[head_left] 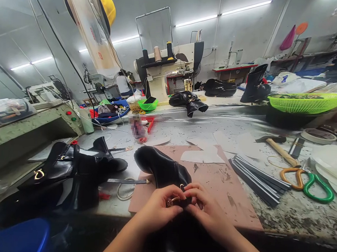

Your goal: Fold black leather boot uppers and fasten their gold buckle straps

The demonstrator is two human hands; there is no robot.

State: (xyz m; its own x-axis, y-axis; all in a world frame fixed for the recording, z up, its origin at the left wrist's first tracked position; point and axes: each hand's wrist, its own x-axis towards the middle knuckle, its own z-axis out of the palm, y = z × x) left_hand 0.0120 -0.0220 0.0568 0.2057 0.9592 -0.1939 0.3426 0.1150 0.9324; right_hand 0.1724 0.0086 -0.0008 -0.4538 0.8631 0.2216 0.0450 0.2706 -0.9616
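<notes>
A black leather boot (162, 161) lies in front of me on a pinkish board (227, 189), its toe pointing away to the left. Both hands meet at the boot's ankle, fingers closed on a strap with a gold-coloured buckle (173, 200). My left hand (163, 203) pinches the buckle side. My right hand (202, 203) grips the strap close by, near a small metal ring (182, 187). The strap is mostly hidden by the fingers. Further black boots (78, 162) with gold buckles are heaped left of the board, and a loose black strap (126, 181) lies between.
On the right lie a hammer (281, 150), dark strips (257, 179), orange-handled scissors (292, 177) and green-handled scissors (319, 188). A sewing machine (156, 76) stands behind, with a boot (189, 101) before it. A green basket (306, 108) sits back right; a blue bin (18, 236) is lower left.
</notes>
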